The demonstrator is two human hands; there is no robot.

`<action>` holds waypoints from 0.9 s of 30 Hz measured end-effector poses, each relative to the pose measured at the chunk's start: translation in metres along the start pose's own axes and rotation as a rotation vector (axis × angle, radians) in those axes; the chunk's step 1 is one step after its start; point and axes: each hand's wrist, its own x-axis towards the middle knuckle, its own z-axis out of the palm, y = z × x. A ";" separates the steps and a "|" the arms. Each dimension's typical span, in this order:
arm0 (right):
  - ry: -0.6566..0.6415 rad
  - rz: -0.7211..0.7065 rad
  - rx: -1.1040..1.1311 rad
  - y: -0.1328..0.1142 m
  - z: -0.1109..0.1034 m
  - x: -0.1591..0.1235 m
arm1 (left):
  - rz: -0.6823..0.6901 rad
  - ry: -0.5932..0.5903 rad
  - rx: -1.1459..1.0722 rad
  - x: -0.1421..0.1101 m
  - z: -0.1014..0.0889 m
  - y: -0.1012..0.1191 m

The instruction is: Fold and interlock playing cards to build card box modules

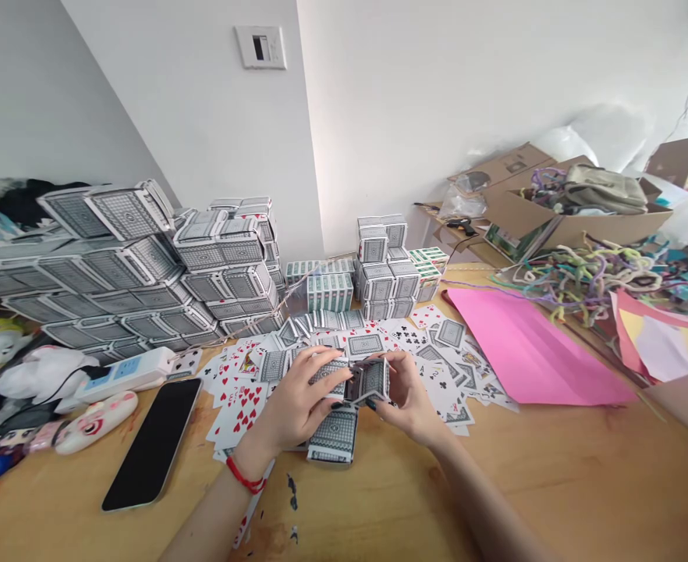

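Both hands are together at the middle of the table, among loose playing cards. My left hand, with a red cord on the wrist, has its fingers bent over a grey-patterned block of folded playing cards. Between thumb and fingers, my right hand grips another playing-card block, which is tilted and meets the left one. A dark gap shows between the two. Nearer to me, a further block lies just below the left fingers. Face-up and face-down cards spread around and behind the hands.
Stacked card blocks rise at the back left, with a smaller stack at back centre. A black phone and a white power strip lie left. Pink paper, tangled yarn and a cardboard box are right.
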 end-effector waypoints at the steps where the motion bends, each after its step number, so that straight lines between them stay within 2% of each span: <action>1: 0.001 0.001 0.004 0.000 0.000 0.000 | 0.004 0.000 -0.002 0.000 0.000 0.000; 27: -0.042 -0.056 0.075 0.005 -0.004 0.000 | 0.044 0.004 -0.019 -0.002 0.000 -0.002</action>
